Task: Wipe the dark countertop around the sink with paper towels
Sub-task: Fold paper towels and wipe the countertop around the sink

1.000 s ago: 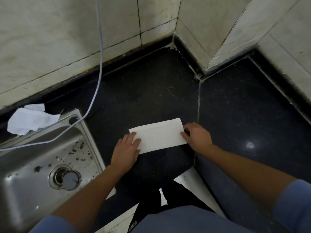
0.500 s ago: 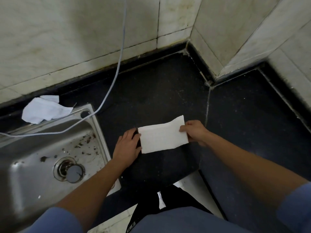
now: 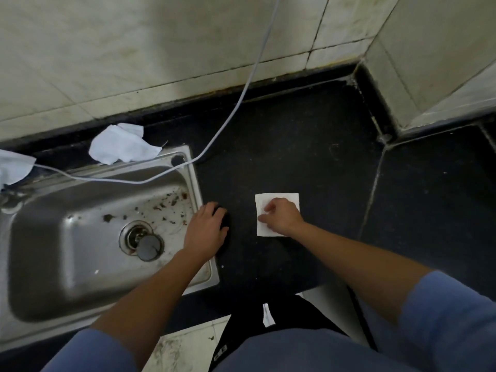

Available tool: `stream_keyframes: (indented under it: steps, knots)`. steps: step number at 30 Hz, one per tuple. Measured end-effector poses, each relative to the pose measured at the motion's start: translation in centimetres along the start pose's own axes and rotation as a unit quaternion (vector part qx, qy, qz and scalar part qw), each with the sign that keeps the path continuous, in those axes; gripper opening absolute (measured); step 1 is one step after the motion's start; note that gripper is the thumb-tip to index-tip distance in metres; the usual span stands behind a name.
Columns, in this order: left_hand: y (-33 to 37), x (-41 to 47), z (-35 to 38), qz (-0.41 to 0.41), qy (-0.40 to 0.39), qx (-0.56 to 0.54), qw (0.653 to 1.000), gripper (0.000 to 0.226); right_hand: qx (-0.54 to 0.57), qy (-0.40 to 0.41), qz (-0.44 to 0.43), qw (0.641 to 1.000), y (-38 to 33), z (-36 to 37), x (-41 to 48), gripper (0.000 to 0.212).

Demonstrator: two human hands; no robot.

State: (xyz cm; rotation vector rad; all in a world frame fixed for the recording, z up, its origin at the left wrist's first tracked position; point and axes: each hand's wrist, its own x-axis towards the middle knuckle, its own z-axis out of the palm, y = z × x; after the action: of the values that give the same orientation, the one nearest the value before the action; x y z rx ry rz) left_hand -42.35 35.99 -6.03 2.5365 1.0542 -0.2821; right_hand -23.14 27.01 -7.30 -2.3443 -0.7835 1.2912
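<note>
Right hand (image 3: 281,217): lower centre-right of the frame; forearm reaching in from the lower right; palm down, fingers curled onto the folded paper towel (image 3: 261,204), gripping it against the dark countertop (image 3: 295,146)
Left hand (image 3: 206,229): lower centre; forearm coming up from the lower left; palm down, fingers fairly straight and loosely spread, holding nothing; it rests where the sink (image 3: 197,189) rim meets the countertop, fingertips on the dark stone
Sleeves: two, blue, at the bottom corners of the frame
Count of hands: two; well apart, with bare countertop between them
Count of towels: one folded white square under the right hand; two crumpled white paper pieces behind the sink, one (image 3: 123,143) at the upper left touching the sink's back rim, the other (image 3: 13,165) cut by the left edge
Folded towel's place: flat on the countertop, right of the sink and apart from its rim; its top and left margins show past the right hand; the left hand does not touch it
Sink: one, stainless steel, left half of the frame; brown specks in the basin; one drain with a dark stopper (image 3: 149,247) tilted on it
Cable (image 3: 241,95): one, pale grey; down the tiled wall (image 3: 134,49), across the sink's back corner
</note>
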Motion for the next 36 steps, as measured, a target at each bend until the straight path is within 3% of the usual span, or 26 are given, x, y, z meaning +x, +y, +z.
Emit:
stream_keyframes:
  steps: [2, 4, 6, 8, 12, 20, 26, 30, 36]
  knots:
    - [1.4, 0.7, 0.0, 0.024, 0.007, -0.002, 1.000, 0.044, 0.010, 0.015, -0.035, 0.999, 0.9, -1.2, -0.7, 0.022]
    - [3.3, 1.5, -0.1, 0.061, 0.008, -0.003, 0.998, 0.045, -0.080, 0.079, -0.104, 0.988, 2.6, -2.9, -1.5, 0.017]
    - [5.3, 2.3, 0.1, 0.110, -0.006, 0.014, 0.994, 0.048, -0.203, 0.116, -0.180, 0.955, 4.1, -4.4, -2.4, 0.026]
    - [6.9, 3.1, 0.7, 0.152, -0.040, 0.049, 0.986, 0.054, -0.315, 0.081, -0.218, 0.920, 5.4, -5.2, -2.8, 0.042]
    - [6.8, 4.0, 1.9, 0.154, -0.102, 0.109, 0.977, 0.062, -0.434, 0.000, -0.192, 0.880, 7.1, -5.0, -2.1, 0.068]
    - [6.1, 3.6, 2.3, 0.138, -0.102, 0.116, 0.978, 0.063, -0.464, -0.010, -0.200, 0.863, 7.4, -5.5, -1.5, 0.069]
    - [5.1, 0.3, 1.1, 0.053, -0.052, 0.067, 0.995, 0.056, -0.415, 0.026, -0.249, 0.875, 2.7, -6.4, 0.5, 0.057]
    - [3.5, -2.9, 1.0, -0.002, -0.014, 0.043, 0.999, 0.048, -0.408, -0.038, -0.178, 0.895, 0.1, -5.3, 2.5, 0.061]
    - [1.8, -6.0, 0.9, -0.063, 0.019, 0.015, 0.998, 0.030, -0.335, -0.119, -0.101, 0.929, -1.1, -5.2, 3.3, 0.036]
